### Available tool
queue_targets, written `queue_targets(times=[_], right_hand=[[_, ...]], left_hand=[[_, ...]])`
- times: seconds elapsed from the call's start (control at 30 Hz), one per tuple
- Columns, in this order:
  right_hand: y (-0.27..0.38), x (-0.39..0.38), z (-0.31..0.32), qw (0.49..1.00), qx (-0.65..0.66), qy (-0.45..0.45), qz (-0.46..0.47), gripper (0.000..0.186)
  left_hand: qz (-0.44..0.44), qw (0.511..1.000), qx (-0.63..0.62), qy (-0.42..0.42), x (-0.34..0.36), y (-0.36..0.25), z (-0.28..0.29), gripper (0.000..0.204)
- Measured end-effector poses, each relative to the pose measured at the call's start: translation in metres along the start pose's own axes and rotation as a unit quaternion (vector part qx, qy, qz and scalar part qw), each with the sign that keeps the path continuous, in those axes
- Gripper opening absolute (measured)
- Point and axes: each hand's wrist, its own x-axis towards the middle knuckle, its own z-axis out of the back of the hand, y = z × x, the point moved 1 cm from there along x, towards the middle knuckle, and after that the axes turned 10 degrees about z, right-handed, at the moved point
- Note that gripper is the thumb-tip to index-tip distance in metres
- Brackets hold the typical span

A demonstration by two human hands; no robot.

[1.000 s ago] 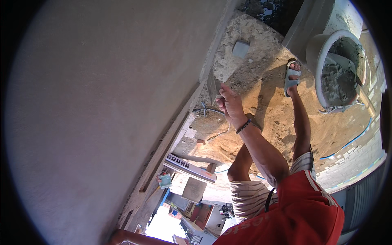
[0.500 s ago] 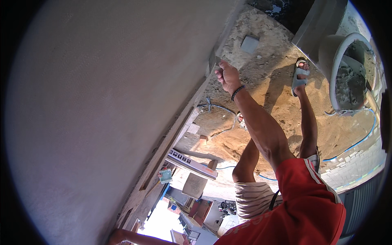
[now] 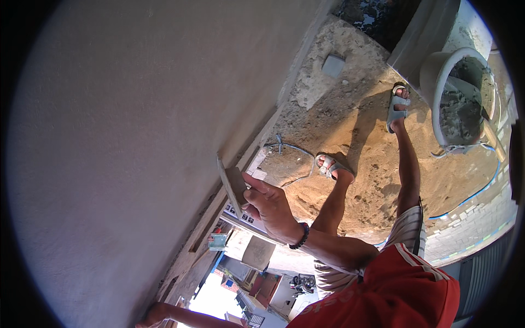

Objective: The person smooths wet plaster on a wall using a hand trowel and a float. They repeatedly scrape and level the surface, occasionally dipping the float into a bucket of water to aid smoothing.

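My right hand (image 3: 268, 205), with a dark beaded bracelet at the wrist, is closed on a flat grey plastering float (image 3: 236, 185). The float stands nearly edge-on to the view against the smooth grey plastered wall (image 3: 120, 142), near the wall's lower border. At the bottom of the picture my left hand (image 3: 156, 315) rests by the edge of that same wall. Its fingers are dark and partly hidden, so their shape does not show.
A round tub (image 3: 436, 104) of wet grey mortar, with a wooden-handled tool (image 3: 494, 141) in it, stands at the right. My sandalled feet are on sandy ground (image 3: 377, 164). A grey square block (image 3: 333, 65) and a looped cable (image 3: 298, 146) lie there too.
My right hand has brought the float down and left along the wall's edge, from the upper middle toward me. My left hand has shifted only slightly.
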Motion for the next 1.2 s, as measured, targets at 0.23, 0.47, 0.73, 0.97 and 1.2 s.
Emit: queue_targets(times=[0.23, 0.47, 0.73, 0.97, 1.2], right_hand=[[0.106, 0.1, 0.089, 0.994, -0.033, -0.018, 0.099, 0.04], [0.135, 0.157, 0.069, 0.987, -0.061, -0.056, 0.141, 0.046], [0.06, 0.086, -0.018, 0.975, -0.059, -0.079, 0.2, 0.051], [0.065, 0.044, 0.026, 0.982, -0.103, -0.023, 0.156, 0.045], [0.111, 0.151, 0.047, 0.979, -0.108, -0.083, 0.154, 0.056]], left_hand=[[0.006, 1.0, -0.008, 0.012, -0.005, -0.008, 0.002, 0.061], [0.009, 0.999, -0.021, 0.025, -0.004, -0.013, 0.001, 0.061], [0.019, 0.999, -0.019, 0.035, -0.004, -0.013, 0.011, 0.062], [0.017, 0.999, -0.019, 0.039, 0.003, -0.004, 0.015, 0.063], [0.029, 0.998, -0.031, 0.046, -0.001, -0.005, 0.02, 0.064]])
